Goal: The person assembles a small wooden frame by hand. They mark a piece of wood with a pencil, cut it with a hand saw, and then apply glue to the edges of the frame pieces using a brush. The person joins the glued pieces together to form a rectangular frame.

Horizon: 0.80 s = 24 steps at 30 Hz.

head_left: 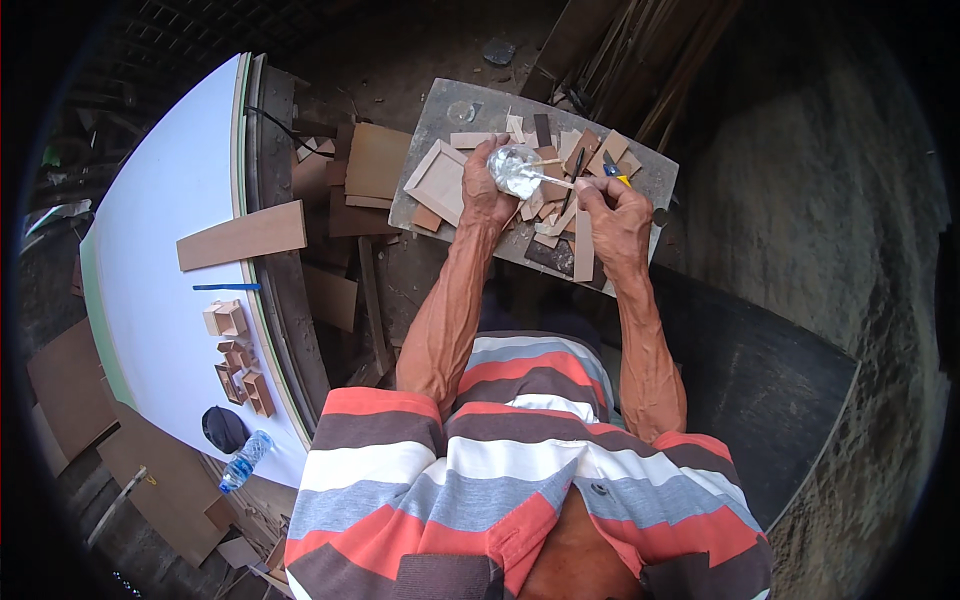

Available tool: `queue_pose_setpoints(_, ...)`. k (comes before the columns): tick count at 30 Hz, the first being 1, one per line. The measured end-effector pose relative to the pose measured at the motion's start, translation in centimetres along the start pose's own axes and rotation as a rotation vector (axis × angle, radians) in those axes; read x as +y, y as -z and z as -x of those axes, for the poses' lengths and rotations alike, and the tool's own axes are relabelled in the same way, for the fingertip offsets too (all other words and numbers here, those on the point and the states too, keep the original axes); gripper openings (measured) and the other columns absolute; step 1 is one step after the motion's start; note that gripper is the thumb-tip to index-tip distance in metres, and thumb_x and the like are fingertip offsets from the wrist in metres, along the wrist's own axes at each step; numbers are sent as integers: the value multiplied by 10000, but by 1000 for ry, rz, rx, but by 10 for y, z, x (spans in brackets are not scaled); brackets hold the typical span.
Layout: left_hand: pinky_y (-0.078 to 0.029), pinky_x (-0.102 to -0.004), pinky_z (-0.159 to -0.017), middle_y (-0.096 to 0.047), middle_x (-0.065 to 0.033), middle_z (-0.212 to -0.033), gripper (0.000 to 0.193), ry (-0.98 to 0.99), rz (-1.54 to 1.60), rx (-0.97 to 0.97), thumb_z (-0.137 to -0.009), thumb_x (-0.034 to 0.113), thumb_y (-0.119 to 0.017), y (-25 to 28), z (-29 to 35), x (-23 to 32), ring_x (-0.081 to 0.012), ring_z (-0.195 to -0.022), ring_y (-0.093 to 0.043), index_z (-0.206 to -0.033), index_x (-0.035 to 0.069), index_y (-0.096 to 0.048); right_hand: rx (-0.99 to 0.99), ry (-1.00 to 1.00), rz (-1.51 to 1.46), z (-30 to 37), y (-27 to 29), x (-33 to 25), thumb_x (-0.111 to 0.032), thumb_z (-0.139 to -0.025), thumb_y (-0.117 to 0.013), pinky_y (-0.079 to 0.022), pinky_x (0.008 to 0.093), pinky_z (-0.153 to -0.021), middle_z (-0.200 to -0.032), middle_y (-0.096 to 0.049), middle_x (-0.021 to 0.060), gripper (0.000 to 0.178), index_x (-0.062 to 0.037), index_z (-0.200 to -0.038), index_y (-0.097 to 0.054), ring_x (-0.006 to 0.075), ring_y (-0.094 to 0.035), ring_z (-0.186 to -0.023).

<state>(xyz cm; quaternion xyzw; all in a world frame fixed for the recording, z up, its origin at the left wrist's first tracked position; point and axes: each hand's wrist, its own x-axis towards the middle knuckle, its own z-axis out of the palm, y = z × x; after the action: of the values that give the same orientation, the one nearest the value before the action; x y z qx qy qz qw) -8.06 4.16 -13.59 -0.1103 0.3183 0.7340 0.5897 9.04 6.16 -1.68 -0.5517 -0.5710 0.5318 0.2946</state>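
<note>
My left hand [483, 188] is wrapped round a small, shiny, clear container [514, 173] with whitish stuff in it. A thin pale stick [556, 181] is pinched between the fingertips of my right hand [622, 220], its far end at the container. A second short stick [545, 162] juts from the container's right side. Both hands are above a small grey worktable [440, 115]. Below them lie a shallow wooden frame [437, 180], several small wood offcuts [584, 150], a dark pen-like tool [573, 170] and a yellow-and-black tool [617, 174], perhaps a cutter.
A large white board [160, 200] stretches along the left. On it rest a brown plank [242, 236], a blue strip [227, 287], several small wooden boxes [258, 392], a black round object [224, 429] and a plastic bottle [246, 461]. A dark panel [760, 370] lies at right, beside a rough wall [860, 300].
</note>
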Motion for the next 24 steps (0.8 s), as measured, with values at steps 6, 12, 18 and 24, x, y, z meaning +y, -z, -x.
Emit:
queue_pose_setpoints(6, -542, -530, -882, -653, -165, -1031, 342, 44, 75, 24, -972, 261, -438, -5, 0, -5, -318, -998, -650, -1105, -28, -562, 21, -130, -730, -22, -21, 34, -260, -989, -600, -484, 216, -673, -907, -648, 12, 179, -82, -981, -614, 66, -576, -774)
queue_pose_setpoints(12, -565, -443, -853, -680, -151, -974, 304, -43, 17, 94, -925, 196, -460, 1, -18, -16, -297, -914, -679, -1030, -34, -629, 193, -163, -798, -54, -78, 58, -235, -1055, -409, -573, 312, -734, -948, -653, 117, 229, -17, -1074, -474, 185, -676, -827)
queue_pose_setpoints(18, -571, -392, -825, -684, -151, -991, 274, -58, -103, 254, -900, 145, -511, 10, -34, -9, -271, -915, -682, -1041, -58, -629, 227, -225, -753, -72, -93, 74, -251, -1058, -379, -588, 348, -757, -972, -622, 147, 284, 26, -1104, -423, 230, -681, -803)
queue_pose_setpoints(24, -532, -327, -700, -674, -188, -955, 427, -397, -690, 565, -869, 141, -685, 23, -65, -2, -219, -800, -654, -1177, -120, -547, 307, -244, -795, -95, -111, 93, -237, -1054, -372, -588, 367, -785, -1031, -590, 168, 290, 38, -1138, -410, 261, -668, -923)
